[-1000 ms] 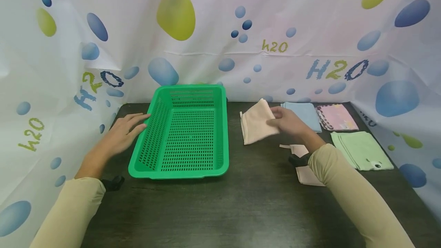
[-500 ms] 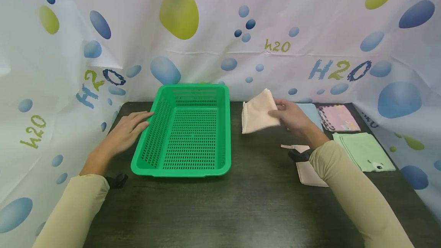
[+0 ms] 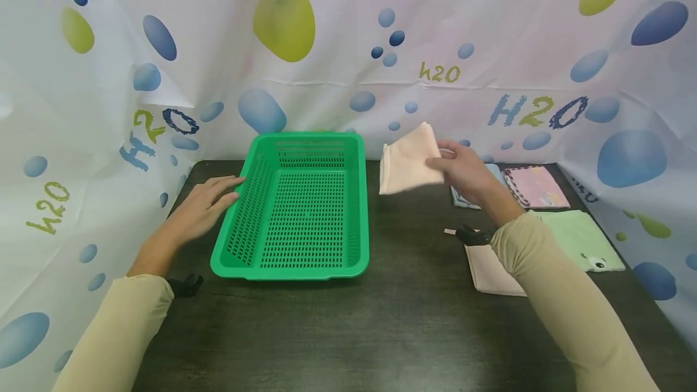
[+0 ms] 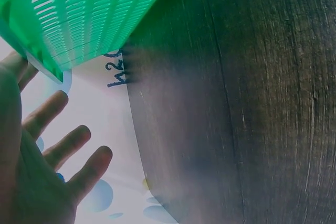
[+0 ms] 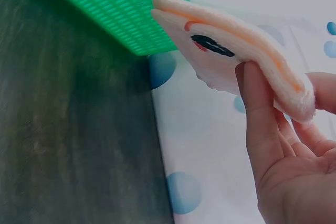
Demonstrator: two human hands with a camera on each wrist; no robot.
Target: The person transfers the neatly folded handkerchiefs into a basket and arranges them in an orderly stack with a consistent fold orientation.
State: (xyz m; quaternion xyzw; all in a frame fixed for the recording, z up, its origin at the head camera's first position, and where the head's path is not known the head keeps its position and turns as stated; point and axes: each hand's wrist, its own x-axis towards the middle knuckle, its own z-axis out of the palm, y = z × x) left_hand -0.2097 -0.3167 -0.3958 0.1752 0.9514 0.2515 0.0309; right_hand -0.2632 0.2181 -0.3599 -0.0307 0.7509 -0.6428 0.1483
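Note:
A folded peach towel (image 3: 411, 159) is pinched between the thumb and fingers of my right hand (image 3: 465, 171), raised above the table to the right of the basket. In the right wrist view the towel (image 5: 226, 51) shows a dark embroidered mark and its layered edge. My left hand (image 3: 201, 210) is at the left rim of the green plastic basket (image 3: 359, 222), fingertips at the rim. The left wrist view shows that left hand (image 4: 47, 166) with fingers spread and fairly straight, the basket (image 4: 94, 19) beside it. No towel is visible inside the basket.
On the dark table (image 3: 337, 331) at right lie a second folded peach towel (image 3: 492, 271), a green towel (image 3: 579, 238), a pink towel (image 3: 536, 186) and a partly hidden blue towel (image 3: 463, 198). A patterned sheet (image 3: 327, 107) hangs behind and along the sides.
My right hand has lifted the peach towel higher above the table. My left hand stays at the basket's left rim; the view has shifted slightly.

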